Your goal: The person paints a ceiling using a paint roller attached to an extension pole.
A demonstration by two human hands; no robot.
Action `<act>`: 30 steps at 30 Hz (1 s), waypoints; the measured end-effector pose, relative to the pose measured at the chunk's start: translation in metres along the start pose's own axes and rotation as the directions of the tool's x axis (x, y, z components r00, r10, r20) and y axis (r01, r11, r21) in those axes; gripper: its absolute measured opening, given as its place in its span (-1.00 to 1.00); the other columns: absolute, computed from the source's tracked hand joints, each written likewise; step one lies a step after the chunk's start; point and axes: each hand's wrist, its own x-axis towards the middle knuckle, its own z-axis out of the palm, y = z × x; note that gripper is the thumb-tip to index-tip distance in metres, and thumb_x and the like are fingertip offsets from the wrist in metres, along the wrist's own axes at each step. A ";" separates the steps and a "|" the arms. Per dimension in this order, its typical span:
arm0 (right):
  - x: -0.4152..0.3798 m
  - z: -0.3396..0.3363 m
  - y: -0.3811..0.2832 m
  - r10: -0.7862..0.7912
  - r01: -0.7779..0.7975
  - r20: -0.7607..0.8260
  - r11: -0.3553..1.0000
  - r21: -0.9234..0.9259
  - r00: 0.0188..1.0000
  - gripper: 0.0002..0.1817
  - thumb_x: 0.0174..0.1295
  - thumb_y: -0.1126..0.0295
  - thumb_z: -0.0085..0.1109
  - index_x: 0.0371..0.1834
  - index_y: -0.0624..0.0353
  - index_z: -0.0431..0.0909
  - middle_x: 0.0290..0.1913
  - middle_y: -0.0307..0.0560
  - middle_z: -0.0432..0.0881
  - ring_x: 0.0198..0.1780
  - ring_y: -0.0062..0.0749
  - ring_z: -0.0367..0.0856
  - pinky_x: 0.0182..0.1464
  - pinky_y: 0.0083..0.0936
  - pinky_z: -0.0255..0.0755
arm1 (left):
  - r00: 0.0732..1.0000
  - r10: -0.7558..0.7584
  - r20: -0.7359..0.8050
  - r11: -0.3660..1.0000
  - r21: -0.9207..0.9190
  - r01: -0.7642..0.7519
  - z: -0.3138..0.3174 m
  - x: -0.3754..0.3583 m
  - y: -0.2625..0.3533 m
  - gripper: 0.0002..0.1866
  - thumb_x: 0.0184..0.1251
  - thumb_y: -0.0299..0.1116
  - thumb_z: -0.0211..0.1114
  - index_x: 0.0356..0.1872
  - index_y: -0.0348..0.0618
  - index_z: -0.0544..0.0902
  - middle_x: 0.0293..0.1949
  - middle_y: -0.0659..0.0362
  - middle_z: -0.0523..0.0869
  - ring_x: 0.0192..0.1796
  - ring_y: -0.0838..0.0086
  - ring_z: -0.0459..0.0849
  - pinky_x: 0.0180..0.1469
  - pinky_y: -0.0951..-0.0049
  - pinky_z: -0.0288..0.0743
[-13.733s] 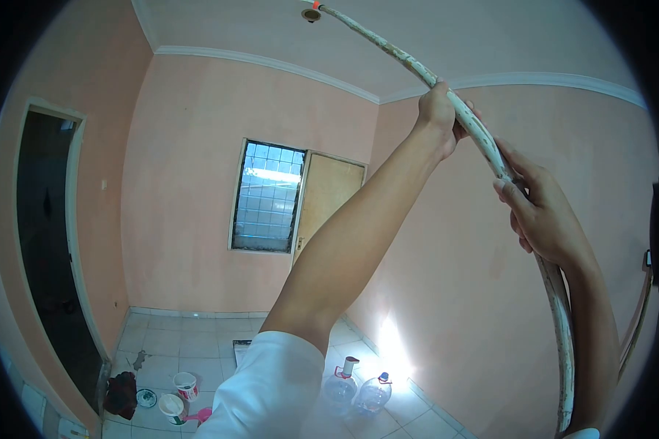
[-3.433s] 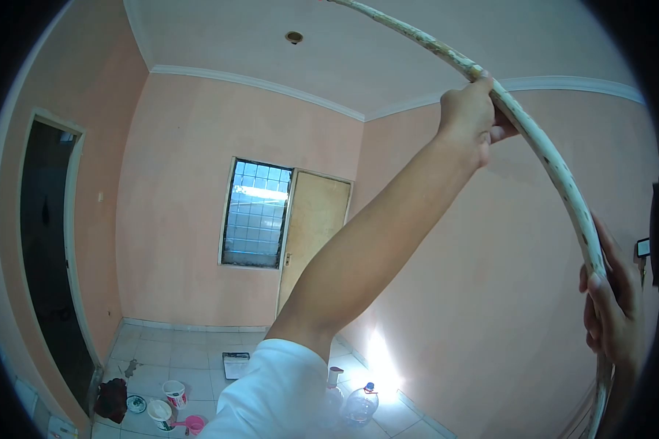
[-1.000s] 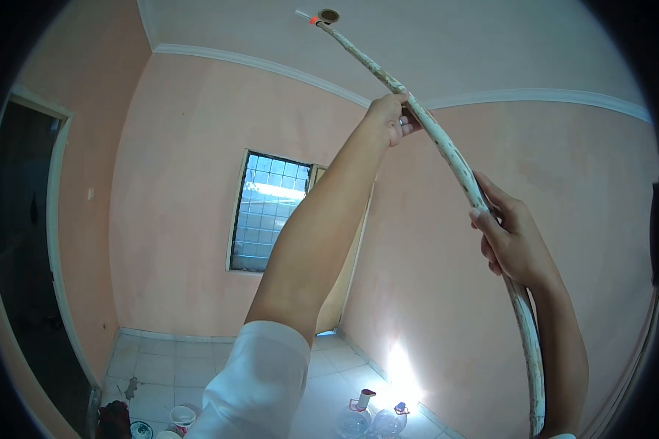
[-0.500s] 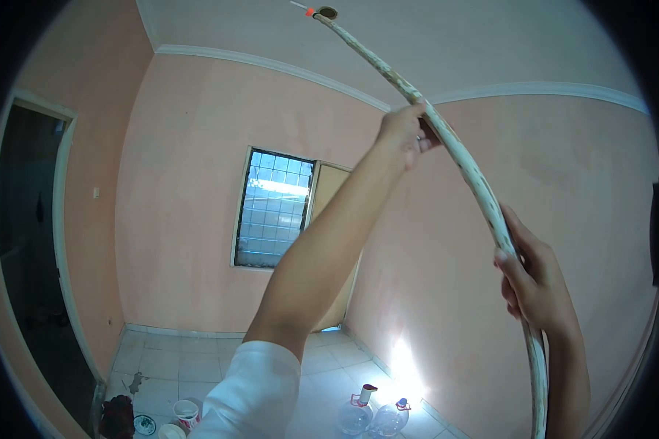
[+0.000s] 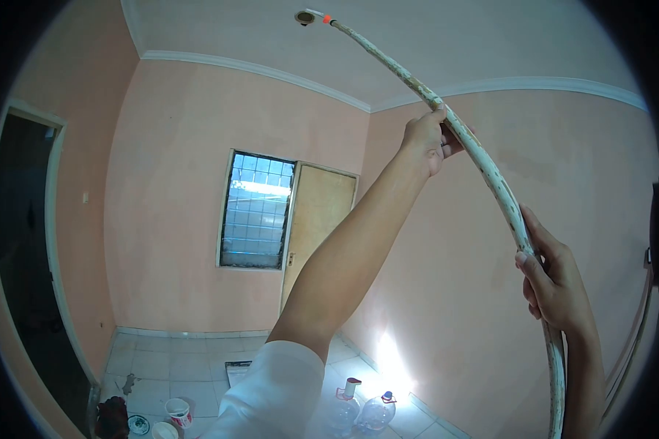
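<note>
A long pole [image 5: 494, 175] with a worn, paint-flecked whitish surface runs from the bottom right up toward the ceiling; it looks curved in this wide view. My left hand [image 5: 426, 143] is stretched up and closed around its upper part. Lower down, my right hand [image 5: 553, 282] grips the same pole, thumb across its near side. At the far end sits an orange piece [image 5: 327, 19] with a thin white piece [image 5: 315, 12] beyond it, too small to identify. Close to that end is a round ceiling fixture [image 5: 304, 17].
Two clear water jugs [image 5: 377, 414] stand on the tiled floor [image 5: 198, 362] by the right wall. Tubs [image 5: 178, 413] and a dark bundle [image 5: 113, 417] lie at lower left. Ahead are a barred window [image 5: 256, 208] and a door [image 5: 316, 212]; a dark doorway [image 5: 25, 241] opens at left.
The view has turned slightly right. Both hands and the pole sit further right in view. The pole's tip, earlier overlapping the round fixture's left side, is now to its right.
</note>
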 end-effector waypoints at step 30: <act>0.031 0.006 0.022 -0.057 0.039 -0.161 0.993 -0.112 0.985 -0.34 0.42 0.47 -0.03 0.62 0.07 0.20 -0.36 -0.28 0.42 -0.71 -0.79 0.32 -0.78 -0.75 0.31 | 0.990 0.070 0.121 0.995 -0.079 -0.060 -0.010 0.037 -0.003 -0.68 0.67 -0.25 -0.03 -0.04 -0.42 0.42 -0.16 -0.14 0.64 -0.12 0.05 0.76 0.10 -0.02 0.73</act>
